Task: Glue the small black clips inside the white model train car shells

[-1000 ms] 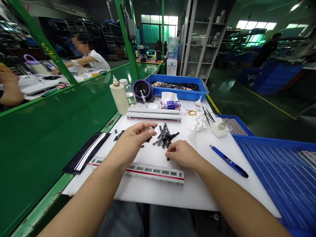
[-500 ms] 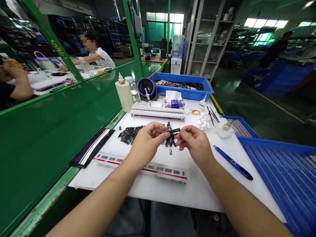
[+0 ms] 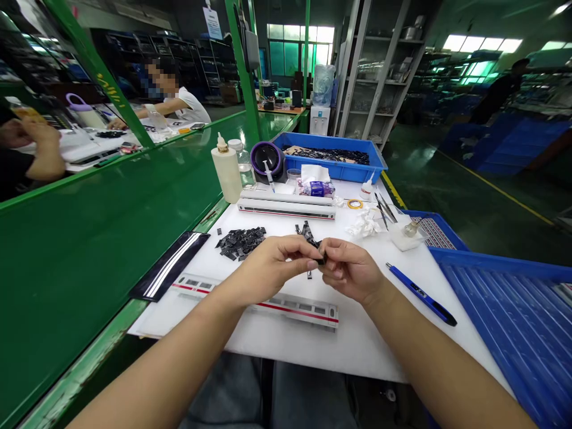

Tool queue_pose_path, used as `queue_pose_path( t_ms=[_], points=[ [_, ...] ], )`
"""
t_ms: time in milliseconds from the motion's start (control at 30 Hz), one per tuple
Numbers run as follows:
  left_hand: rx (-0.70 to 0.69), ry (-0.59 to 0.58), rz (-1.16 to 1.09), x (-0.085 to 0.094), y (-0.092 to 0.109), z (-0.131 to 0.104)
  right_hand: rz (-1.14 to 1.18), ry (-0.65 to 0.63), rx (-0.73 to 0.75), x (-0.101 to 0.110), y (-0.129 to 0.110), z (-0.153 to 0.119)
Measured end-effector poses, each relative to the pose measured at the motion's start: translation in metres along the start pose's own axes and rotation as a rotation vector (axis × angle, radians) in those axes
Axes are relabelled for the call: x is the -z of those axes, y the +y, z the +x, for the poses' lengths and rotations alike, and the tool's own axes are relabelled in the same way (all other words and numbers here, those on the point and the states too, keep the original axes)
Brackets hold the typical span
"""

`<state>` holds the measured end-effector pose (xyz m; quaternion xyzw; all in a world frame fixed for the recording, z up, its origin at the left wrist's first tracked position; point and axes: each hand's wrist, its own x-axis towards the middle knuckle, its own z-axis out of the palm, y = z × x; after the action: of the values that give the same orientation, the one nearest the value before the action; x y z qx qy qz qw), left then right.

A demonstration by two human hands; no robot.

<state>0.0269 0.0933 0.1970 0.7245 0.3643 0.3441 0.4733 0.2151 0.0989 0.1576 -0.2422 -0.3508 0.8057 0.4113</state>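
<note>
Over the middle of the white work surface my two hands meet at a small black piece (image 3: 322, 260). My left hand (image 3: 279, 265) pinches it from the left, and my right hand (image 3: 351, 268) grips its other side. Just behind them lies a loose group of black pieces (image 3: 306, 231), partly covered by my fingers. A larger heap of black pieces (image 3: 241, 243) is to the left. Nearer to me, a white train body with a red stripe (image 3: 308, 311) passes under my left forearm. Another white train body (image 3: 286, 205) stands farther back.
A blue pen-like tool (image 3: 420, 293) lies at the right, near blue trays (image 3: 500, 310). Bottles (image 3: 227, 173), tissues (image 3: 315, 182), tape (image 3: 355, 204) and tweezers (image 3: 383, 208) are behind. A green partition (image 3: 111, 226) runs left, with people beyond it.
My hands have come closer together and slightly lower. The black piece, earlier held out between them, is now mostly covered by fingertips of both hands.
</note>
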Motion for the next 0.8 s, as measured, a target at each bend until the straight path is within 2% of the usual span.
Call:
queue_pose_path(
  t_ms=[67,133,233,267,300,333,400,467,533,600,700,800],
  points=[
    [-0.008,-0.001,-0.026,-0.002,-0.001,0.0,-0.027,-0.011,0.022,-0.002,0.004,0.0],
    [0.024,0.068,0.074,-0.003,-0.003,0.002,-0.146,0.096,0.204,-0.006,0.008,-0.003],
    [0.088,0.272,0.497,0.006,-0.014,0.006,-0.632,0.379,0.624,-0.01,0.01,-0.009],
    [0.125,0.314,0.656,0.014,-0.019,0.007,-0.82,0.426,0.694,-0.01,0.008,-0.011],
    [0.172,0.33,0.79,0.023,-0.025,0.009,-0.981,0.435,0.693,-0.009,0.005,-0.012],
    [0.254,0.303,0.89,0.034,-0.031,0.01,-1.107,0.409,0.617,-0.008,0.003,-0.013],
    [0.385,0.249,1.021,0.055,-0.04,0.012,-1.26,0.326,0.327,-0.003,-0.002,-0.011],
    [0.43,0.222,1.089,0.071,-0.046,0.016,-1.336,0.252,0.055,0.003,-0.004,-0.007],
    [0.413,0.199,1.127,0.075,-0.048,0.02,-1.387,0.223,-0.073,0.009,-0.002,-0.003],
    [0.363,0.155,1.142,0.066,-0.048,0.025,-1.437,0.262,-0.083,0.012,0.001,0.0],
    [0.29,0.049,1.118,0.04,-0.047,0.032,-1.45,0.355,0.001,0.012,0.003,0.001],
    [0.284,-0.042,1.09,0.017,-0.05,0.041,-1.391,0.398,0.094,0.011,0.001,0.001]
  ],
)
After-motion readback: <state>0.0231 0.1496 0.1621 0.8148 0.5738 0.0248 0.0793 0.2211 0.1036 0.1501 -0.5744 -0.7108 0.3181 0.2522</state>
